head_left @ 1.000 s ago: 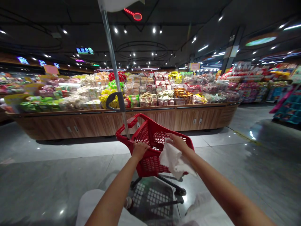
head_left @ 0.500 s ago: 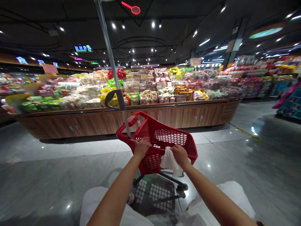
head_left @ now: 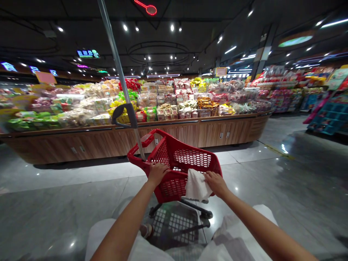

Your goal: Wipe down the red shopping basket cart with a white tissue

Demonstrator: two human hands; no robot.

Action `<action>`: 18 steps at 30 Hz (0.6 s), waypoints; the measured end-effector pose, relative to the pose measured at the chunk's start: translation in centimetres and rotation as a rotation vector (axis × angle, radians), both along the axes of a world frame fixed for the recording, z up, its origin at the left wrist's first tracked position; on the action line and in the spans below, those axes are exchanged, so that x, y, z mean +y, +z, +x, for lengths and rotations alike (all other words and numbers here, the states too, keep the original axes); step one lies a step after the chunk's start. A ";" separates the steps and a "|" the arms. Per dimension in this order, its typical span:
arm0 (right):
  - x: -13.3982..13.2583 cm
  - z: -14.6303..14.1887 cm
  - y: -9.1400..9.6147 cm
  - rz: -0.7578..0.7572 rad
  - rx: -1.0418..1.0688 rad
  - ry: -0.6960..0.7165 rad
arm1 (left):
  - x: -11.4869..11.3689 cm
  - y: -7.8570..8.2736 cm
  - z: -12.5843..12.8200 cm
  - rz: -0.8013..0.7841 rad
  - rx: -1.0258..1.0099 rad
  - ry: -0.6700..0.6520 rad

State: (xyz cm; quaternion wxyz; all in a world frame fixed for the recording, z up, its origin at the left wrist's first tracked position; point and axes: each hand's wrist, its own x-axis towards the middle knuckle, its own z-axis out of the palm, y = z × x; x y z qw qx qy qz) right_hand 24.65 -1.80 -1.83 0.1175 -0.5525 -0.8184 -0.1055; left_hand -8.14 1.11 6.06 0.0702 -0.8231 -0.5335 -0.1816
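A small red shopping cart [head_left: 190,158] with a mesh basket stands on the grey floor in front of me. My left hand [head_left: 157,173] is closed over the near rim of the basket, at the foot of a tall metal pole [head_left: 119,78]. My right hand [head_left: 216,182] grips a white cloth [head_left: 196,186] and presses it against the outer right side of the rim. The basket looks empty inside.
A long wooden display counter [head_left: 136,136] piled with packaged snacks runs across behind the cart. More shelves of goods [head_left: 282,90] stand at the right. A blue rack [head_left: 330,117] is at the far right. Glossy grey floor tiles lie all around.
My right hand has dropped from above the basket onto its right rim, and the cloth, which hung loose, now lies bunched against the rim. My left hand kept its grip.
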 end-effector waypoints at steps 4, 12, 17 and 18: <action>-0.1 -2.0 -0.8 0.136 0.099 0.024 | 0.1 -0.3 0.6 0.020 -0.002 0.061; 0.6 -11.1 4.0 -0.014 0.198 0.009 | -0.8 0.4 1.8 0.001 0.010 0.098; 1.7 -10.7 5.9 -0.152 0.279 -0.220 | -1.5 1.0 2.1 -0.014 0.011 0.089; 1.9 -10.0 6.1 -0.166 0.284 -0.292 | -1.6 1.0 2.1 -0.016 0.012 0.090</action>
